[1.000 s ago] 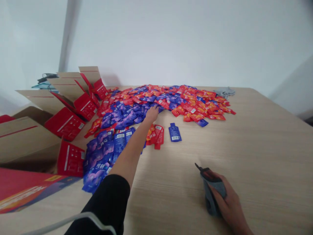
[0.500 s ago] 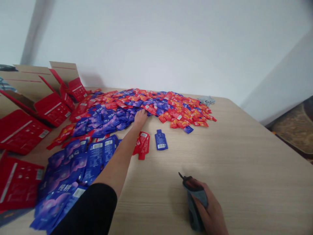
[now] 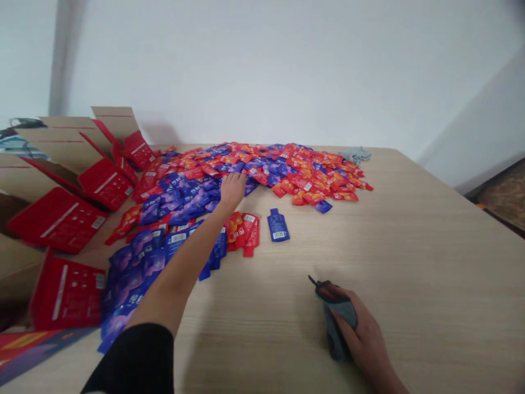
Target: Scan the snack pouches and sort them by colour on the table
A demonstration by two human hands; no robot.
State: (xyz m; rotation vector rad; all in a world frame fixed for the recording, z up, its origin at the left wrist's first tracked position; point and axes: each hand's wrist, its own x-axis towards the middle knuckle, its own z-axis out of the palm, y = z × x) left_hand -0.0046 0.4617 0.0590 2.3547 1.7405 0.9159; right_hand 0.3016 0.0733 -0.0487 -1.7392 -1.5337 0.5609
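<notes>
**Glossy film on matt wood grain**

The counter (image 3: 410, 246) shows a pale wood grain, smooth and matt. The sachets (image 3: 295, 169) heaped on it are thin plastic film, glossy, with small white printed labels. The cardboard boxes (image 3: 61, 142) are raw, matt brown inside and smooth printed red outside. A grey rag (image 3: 355, 154) at the far edge looks soft and dull. The grey cloth piece (image 3: 338, 323) in the right hand (image 3: 365, 339) is matt fabric too. The sleeve (image 3: 135, 361) is black cloth.

Fingertips of the left hand (image 3: 232, 189) lost among the sachets (image 3: 287, 167), sachet print too small to read, grey object (image 3: 340, 311) half covered by the right hand (image 3: 365, 342), red boxes (image 3: 57, 219) cut off at the left edge, far grey cloth (image 3: 355, 155) too small to identify.
</notes>
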